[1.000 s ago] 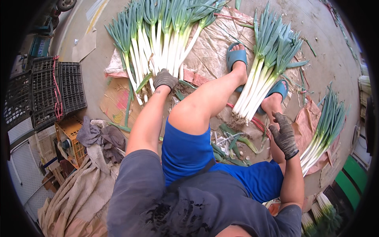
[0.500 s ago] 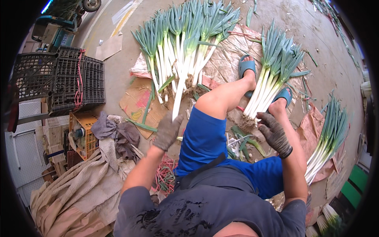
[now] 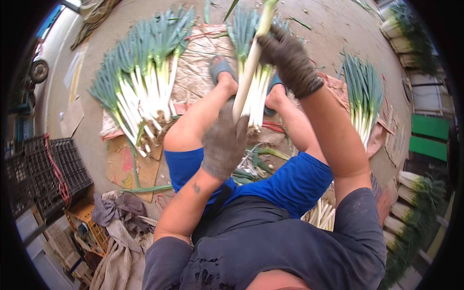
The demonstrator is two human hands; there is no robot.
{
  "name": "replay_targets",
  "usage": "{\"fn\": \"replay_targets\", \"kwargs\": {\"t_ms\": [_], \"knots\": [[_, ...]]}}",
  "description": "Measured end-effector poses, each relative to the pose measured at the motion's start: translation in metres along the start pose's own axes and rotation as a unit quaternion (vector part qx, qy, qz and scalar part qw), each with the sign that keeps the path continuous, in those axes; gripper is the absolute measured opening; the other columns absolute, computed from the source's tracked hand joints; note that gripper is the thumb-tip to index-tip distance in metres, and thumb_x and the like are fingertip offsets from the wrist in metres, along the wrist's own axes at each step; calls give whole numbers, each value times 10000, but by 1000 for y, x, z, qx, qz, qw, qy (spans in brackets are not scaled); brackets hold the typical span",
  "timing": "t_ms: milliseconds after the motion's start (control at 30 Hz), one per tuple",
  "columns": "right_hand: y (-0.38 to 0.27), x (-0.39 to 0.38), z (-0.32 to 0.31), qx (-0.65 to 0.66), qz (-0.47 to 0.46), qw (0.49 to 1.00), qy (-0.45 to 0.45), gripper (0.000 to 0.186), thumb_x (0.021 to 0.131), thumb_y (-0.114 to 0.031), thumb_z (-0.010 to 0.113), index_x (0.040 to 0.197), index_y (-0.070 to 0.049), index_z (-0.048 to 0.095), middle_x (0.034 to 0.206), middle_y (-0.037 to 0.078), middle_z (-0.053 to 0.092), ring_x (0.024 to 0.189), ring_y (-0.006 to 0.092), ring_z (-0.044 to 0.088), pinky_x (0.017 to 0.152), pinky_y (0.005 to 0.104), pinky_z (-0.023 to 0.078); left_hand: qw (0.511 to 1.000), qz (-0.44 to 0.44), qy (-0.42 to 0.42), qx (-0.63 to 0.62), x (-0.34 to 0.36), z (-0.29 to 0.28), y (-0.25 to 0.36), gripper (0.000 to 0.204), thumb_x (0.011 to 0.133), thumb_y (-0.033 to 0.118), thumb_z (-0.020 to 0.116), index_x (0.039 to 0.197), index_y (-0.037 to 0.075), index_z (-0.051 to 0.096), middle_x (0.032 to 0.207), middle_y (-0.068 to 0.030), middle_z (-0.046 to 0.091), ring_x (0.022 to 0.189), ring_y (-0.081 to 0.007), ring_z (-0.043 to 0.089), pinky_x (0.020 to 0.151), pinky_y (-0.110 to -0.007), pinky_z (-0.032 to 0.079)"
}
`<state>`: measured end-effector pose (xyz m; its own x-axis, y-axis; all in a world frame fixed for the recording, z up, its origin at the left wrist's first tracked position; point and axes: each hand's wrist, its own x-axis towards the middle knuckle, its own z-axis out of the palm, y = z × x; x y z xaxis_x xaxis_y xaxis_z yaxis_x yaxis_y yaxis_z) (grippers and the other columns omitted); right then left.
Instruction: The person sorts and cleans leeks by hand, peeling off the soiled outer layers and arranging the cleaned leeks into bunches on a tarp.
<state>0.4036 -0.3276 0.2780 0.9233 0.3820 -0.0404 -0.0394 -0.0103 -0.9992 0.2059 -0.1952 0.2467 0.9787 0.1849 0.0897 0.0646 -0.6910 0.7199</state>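
Observation:
My left hand (image 3: 223, 145), in a dirty grey work glove, is closed around the lower end of a long leek (image 3: 251, 72). The stalk slants upward between my knees, its green top running out of view. My right hand (image 3: 292, 60), gloved too, closes on the upper shaft; its fingertips are partly hidden and blurred. Behind the held stalk, a bundle of leeks (image 3: 256, 99) lies between my feet. To the left spreads a wider row of leeks (image 3: 150, 63), roots toward me. Another bundle (image 3: 361, 92) lies to the right.
Black plastic crates (image 3: 70, 162) stand at left, above an orange crate (image 3: 87, 222) and crumpled cloths (image 3: 121, 212). Leaf trimmings (image 3: 258, 162) lie between my legs. Flattened cardboard (image 3: 125, 162) is at left. More bundled leeks (image 3: 408, 203) line the right edge near green panels (image 3: 427, 130).
The view has swung right. My left hand has brought the leek over between my knees, and my right hand has risen from near the middle bundle onto its upper part.

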Motion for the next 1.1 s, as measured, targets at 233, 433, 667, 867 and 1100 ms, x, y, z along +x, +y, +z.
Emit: {"fn": "replay_targets", "kwargs": {"t_ms": [233,433,667,867,1100], "knots": [[59,51,-147,-26,-7,991,128,362,927,-154,581,1257,-6,555,998,122,684,870,222,683,801,350,575,960,-110,-135,-218,77,153,-10,322,976,291,560,1150,19,550,879,-247,644,811,-407,643,694,-473,486],[247,55,-165,-40,175,981,72,416,908,-113,640,1291,5,526,1021,119,693,920,187,687,798,295,584,887,-284,-202,-302,19,281,-93,330,983,223,533,1227,5,498,866,-178,657,717,-297,658,634,-397,520],[364,116,-141,-544,242,803,-33,576,804,-400,690,1230,-23,598,1264,252,562,1169,379,560,998,457,441,684,-565,-200,-417,-26,330,-143,283,979,173,545,1208,7,551,892,-98,671,696,-178,666,556,-324,552],[383,118,-146,-600,211,771,14,464,834,-371,628,1118,-6,666,1081,234,673,1032,359,645,907,443,501,598,-636,-185,-452,-23,339,-148,267,992,191,501,1202,26,490,938,-112,670,733,-216,671,573,-348,568],[379,117,-136,-649,155,745,14,342,879,-315,528,911,-29,713,969,232,690,931,380,661,820,454,519,575,-637,-220,-463,-23,337,-153,272,988,196,489,1206,35,464,955,-135,671,761,-237,678,585,-366,574]]}}
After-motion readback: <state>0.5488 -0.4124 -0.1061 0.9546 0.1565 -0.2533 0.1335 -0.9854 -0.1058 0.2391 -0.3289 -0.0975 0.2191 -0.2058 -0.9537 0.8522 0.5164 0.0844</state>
